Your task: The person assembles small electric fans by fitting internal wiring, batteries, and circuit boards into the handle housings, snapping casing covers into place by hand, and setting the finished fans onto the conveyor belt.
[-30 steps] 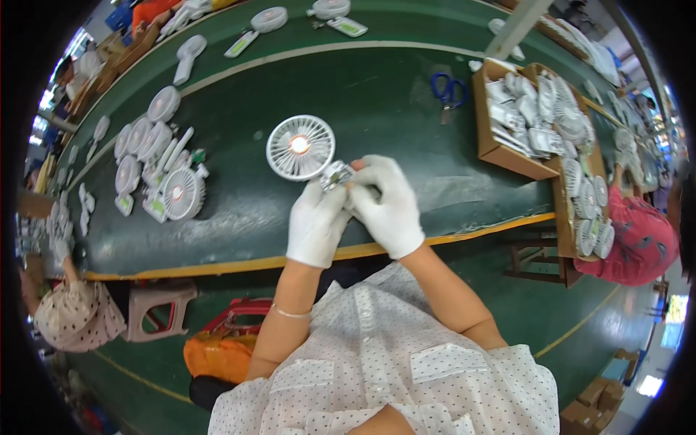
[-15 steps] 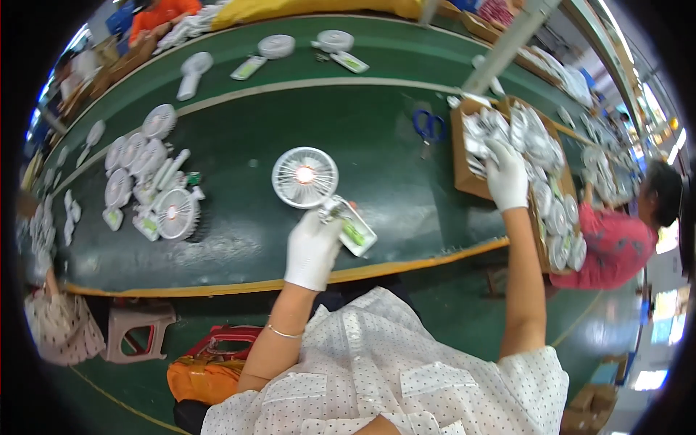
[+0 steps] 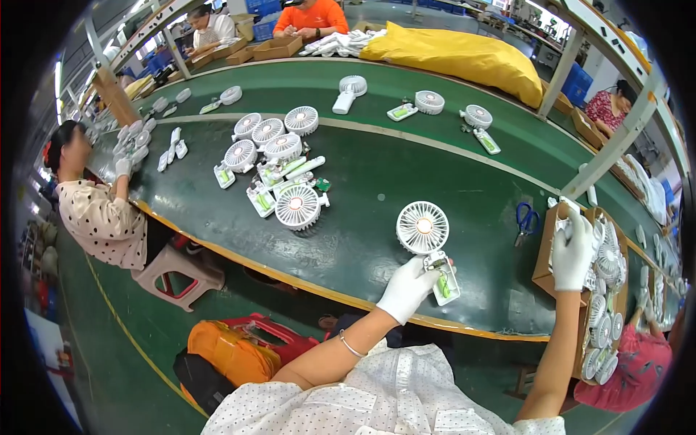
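Observation:
My left hand, in a white glove, grips a white handheld fan near its neck, thumb and fingers closed. The round fan head points up and away. Its handle is opened, with a green part and small wiring showing. My right hand, also gloved, is at the far left part of a cardboard box of white parts. Its fingers are drawn together at the box's far edge; what they pinch is hidden. Blue-handled scissors lie on the green table, left of the box.
Several white fans and open handles are piled left of centre. More fans lie on the green strip beyond. A metal post rises behind the box. A co-worker sits at the left, another at the right. A stool stands below the table's edge.
The view has swung left, so the table things appear further right. My right hand has moved toward the box's far edge. My left hand still holds the fan.

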The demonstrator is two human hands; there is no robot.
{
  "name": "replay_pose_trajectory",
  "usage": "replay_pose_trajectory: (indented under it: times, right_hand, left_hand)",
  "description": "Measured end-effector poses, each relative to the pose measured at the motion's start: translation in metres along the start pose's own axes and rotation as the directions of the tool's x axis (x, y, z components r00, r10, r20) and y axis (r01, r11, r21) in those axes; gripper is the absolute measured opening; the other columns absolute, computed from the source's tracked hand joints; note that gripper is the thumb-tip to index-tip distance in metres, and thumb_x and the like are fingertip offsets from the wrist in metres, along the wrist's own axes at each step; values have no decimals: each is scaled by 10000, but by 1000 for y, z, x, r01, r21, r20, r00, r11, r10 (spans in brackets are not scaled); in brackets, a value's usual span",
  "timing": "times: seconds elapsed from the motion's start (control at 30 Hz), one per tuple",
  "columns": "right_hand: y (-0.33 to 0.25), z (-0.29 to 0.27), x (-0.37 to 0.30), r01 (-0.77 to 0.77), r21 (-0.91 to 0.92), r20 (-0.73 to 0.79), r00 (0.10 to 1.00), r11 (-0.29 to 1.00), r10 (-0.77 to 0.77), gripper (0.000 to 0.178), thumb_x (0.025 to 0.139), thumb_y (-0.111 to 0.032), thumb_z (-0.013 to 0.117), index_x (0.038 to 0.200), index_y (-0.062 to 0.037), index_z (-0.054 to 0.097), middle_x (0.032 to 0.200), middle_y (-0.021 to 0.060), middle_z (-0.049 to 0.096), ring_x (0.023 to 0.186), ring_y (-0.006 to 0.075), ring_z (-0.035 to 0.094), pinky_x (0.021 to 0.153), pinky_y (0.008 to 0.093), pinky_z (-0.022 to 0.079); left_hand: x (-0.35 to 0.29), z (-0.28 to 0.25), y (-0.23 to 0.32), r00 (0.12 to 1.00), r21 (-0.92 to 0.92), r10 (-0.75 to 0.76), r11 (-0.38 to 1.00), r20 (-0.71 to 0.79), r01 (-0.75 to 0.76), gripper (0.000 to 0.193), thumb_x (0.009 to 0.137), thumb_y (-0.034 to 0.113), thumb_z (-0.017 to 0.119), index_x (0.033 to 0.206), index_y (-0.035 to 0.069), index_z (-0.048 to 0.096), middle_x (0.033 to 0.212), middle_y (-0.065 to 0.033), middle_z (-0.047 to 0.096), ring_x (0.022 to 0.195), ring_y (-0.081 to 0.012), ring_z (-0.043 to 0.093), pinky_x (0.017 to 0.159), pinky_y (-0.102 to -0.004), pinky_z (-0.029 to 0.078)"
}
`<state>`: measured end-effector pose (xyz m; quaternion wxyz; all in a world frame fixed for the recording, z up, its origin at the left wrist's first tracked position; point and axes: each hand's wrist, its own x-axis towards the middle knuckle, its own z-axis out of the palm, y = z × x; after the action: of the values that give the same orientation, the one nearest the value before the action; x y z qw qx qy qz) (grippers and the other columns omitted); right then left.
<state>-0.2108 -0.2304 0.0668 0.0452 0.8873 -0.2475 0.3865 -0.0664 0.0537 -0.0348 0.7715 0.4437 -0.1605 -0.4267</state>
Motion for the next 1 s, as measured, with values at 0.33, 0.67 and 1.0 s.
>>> replay_pose_trajectory:
  times: [0.33, 0.67, 1.0]
  right_hand:
    - [-88, 30, -103, -108, 407, 284, 959, 907, -13, 381, 780, 11, 705, 1154, -38, 652, 1210, 167, 621, 1110, 361, 600, 972, 412, 476]
    - [-137, 7, -92, -115, 533, 303, 951, 838, -63, 466, 741, -23, 752, 1196, -36, 656, 1193, 181, 632, 1092, 365, 608, 956, 407, 480]
    - [-176, 25, -108, -125, 578, 278, 959, 807, -51, 472, 747, -35, 744, 1209, -79, 658, 1116, 162, 617, 983, 368, 590, 870, 437, 484]
  left_hand:
    - [6, 2, -2, 967, -105, 137, 981, -213, -162, 372, 939, -67, 420, 1307, -105, 460, 1272, -188, 582, 1226, -317, 604, 1016, -421, 520]
    - [6, 2, 6, 938, 148, 184, 978, -296, -145, 344, 953, -25, 482, 1289, -61, 546, 1193, -132, 667, 1079, -178, 654, 937, -305, 523]
    - [-5, -1, 7, 983, 151, 174, 975, -53, -165, 471, 955, -17, 450, 1423, -60, 442, 1378, -172, 555, 1270, -245, 561, 1074, -349, 453]
